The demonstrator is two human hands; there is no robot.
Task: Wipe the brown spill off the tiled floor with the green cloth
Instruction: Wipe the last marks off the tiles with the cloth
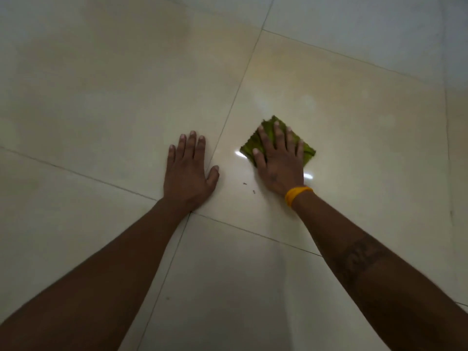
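On the glossy cream tiled floor (pixel 354 122), a little right of the middle of the view, lies the green cloth (pixel 272 134), folded into a rough square with one corner pointing toward 12 o'clock. The right hand (pixel 279 160) lies flat on top of it, fingers straight and slightly spread, the fingertips reaching toward 12 o'clock and the palm covering the cloth's near corner; the hand presses the cloth down without curling round it. A yellow band (pixel 296 195) circles that wrist at the hand's 6 o'clock. Two tiny dark specks (pixel 249 187) sit on the tile at about 8 o'clock from the right hand, just beside it. No plain brown patch shows around the cloth; whether any lies under it cannot be told. At 9 o'clock from the cloth, near but apart from it, the left hand (pixel 188 171) rests palm down on the bare tile, fingers straight and close together, thumb angled out toward 2 o'clock. A grout line (pixel 236 95) runs between the two hands toward 1 o'clock.
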